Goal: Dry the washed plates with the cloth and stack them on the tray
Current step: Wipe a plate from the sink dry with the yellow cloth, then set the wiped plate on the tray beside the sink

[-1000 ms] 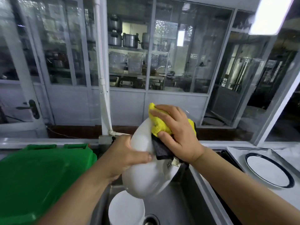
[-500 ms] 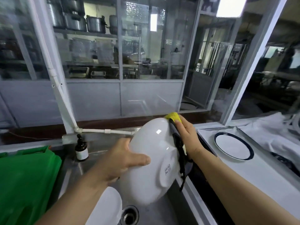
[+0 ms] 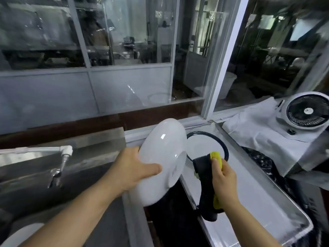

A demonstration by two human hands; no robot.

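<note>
My left hand (image 3: pixel 133 172) grips a white plate (image 3: pixel 160 154) by its rim, tilted on edge with its underside facing me, above the gap between sink and tray. My right hand (image 3: pixel 222 182) holds the yellow and black cloth (image 3: pixel 206 184), now off the plate, just right of it over the tray. A dark-rimmed plate (image 3: pixel 201 148) lies flat on the metal tray (image 3: pixel 258 202), partly hidden behind the held plate. Another white plate (image 3: pixel 23 234) shows in the sink at the bottom left.
A steel sink (image 3: pixel 44 184) with a white tap (image 3: pixel 60 157) lies to the left. A small white fan (image 3: pixel 308 113) sits on a white cloth (image 3: pixel 263 132) behind the tray at the right. Glass partitions stand behind the counter.
The view swung right, away from the green bin. Both hands carried the plate rightward toward the tray. The cloth came off the plate and now hangs in my right hand beside it.
</note>
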